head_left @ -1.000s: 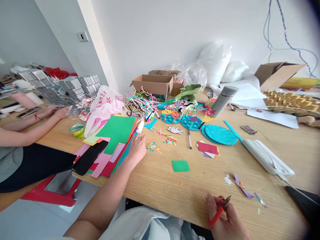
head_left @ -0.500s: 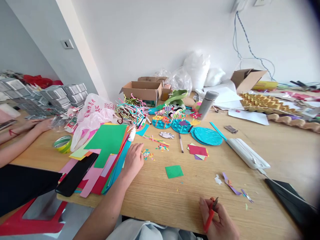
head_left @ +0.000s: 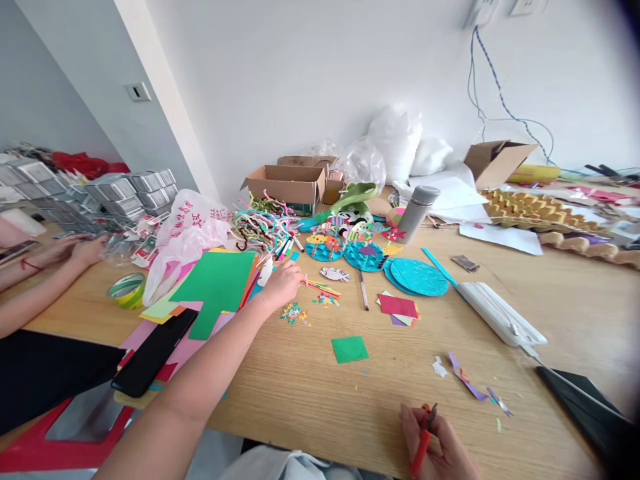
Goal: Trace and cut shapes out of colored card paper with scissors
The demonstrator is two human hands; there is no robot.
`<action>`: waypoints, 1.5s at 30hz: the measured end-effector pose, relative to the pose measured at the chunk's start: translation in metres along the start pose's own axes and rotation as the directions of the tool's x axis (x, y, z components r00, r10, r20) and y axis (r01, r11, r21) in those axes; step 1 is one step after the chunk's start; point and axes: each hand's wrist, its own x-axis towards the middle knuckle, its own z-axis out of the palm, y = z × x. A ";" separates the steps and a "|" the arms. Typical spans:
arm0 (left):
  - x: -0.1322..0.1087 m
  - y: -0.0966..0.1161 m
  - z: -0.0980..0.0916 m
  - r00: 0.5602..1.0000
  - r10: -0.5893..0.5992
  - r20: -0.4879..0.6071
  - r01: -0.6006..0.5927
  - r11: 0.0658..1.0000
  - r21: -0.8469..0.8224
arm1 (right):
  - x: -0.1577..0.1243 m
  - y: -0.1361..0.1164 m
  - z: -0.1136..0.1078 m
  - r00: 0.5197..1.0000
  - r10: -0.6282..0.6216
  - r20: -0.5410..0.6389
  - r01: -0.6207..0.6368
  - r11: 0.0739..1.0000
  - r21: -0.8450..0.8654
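My left hand (head_left: 283, 285) reaches over the table, its fingers bent downward and their tips hidden. It lies at the left end of a bundle of thin coloured strips (head_left: 324, 288) and partly covers a piece of blue paper (head_left: 295, 256). Just left of it is a small white bottle (head_left: 265, 272). Near the front edge, my right hand (head_left: 443, 450) is closed around red-handled scissors (head_left: 423, 445), blades pointing up. A green paper rectangle (head_left: 349, 349) lies between the hands. Beyond it is a small stack of red and other coloured paper (head_left: 399, 305).
Coloured sheets (head_left: 215, 280) and a black phone (head_left: 153, 353) lie left, beside tape (head_left: 127, 291). Blue discs (head_left: 419, 276), a pen (head_left: 363, 291), a fish cutout (head_left: 335, 274) and a grey bottle (head_left: 419, 213) sit beyond. A power strip (head_left: 501, 313) is right. Another person's hands (head_left: 85, 252) are far left.
My left hand has moved forward and to the right, from beside the paper pile to the strips. My right hand still holds the scissors low at the front.
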 end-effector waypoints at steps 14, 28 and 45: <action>0.037 -0.012 0.034 0.986 0.097 0.138 -0.106 0.992 0.062 | 0.004 -0.026 -0.003 0.992 0.120 0.037 -0.125 0.973 0.192; 0.054 -0.006 0.040 0.987 0.105 0.118 -0.109 0.994 0.028 | 0.003 -0.011 -0.001 0.998 -0.043 0.043 0.036 0.989 0.141; -0.022 0.069 -0.001 0.990 0.012 -0.138 -0.062 0.929 -0.364 | 0.005 -0.020 -0.002 0.997 -0.074 -0.038 0.077 0.993 0.095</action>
